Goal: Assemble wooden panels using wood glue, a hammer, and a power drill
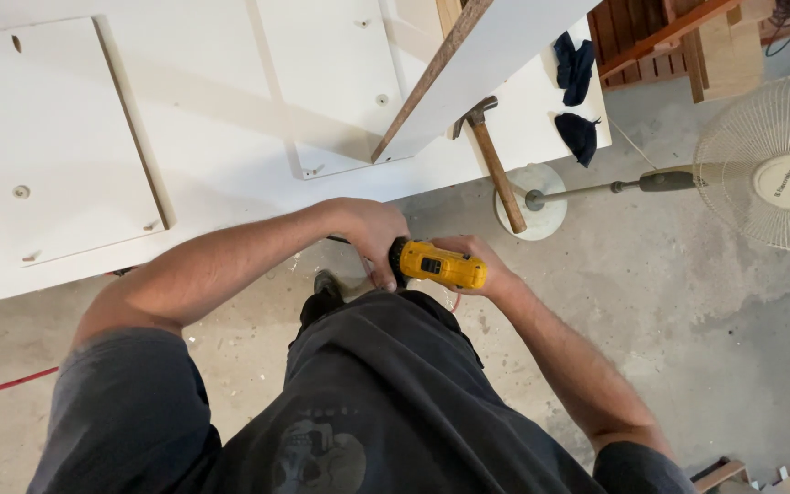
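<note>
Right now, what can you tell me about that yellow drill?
The drill is yellow with black parts, seemingly hard plastic, and lies roughly level in front of the person's waist, above the concrete floor. The right hand wraps its rear end; the left hand closes over its black front end, hiding the tip.

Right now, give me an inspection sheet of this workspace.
Surface: white panels lying flat, with fittings and holes.
Job's things: yellow drill, held in front of the body.
Clutter: hammer and dark cloths on the panels.
Grips: left hand at the drill's front; right hand on its rear.
Cables: red cord on the floor.
Surroundings: concrete floor, standing fan, wooden pallet.
</note>
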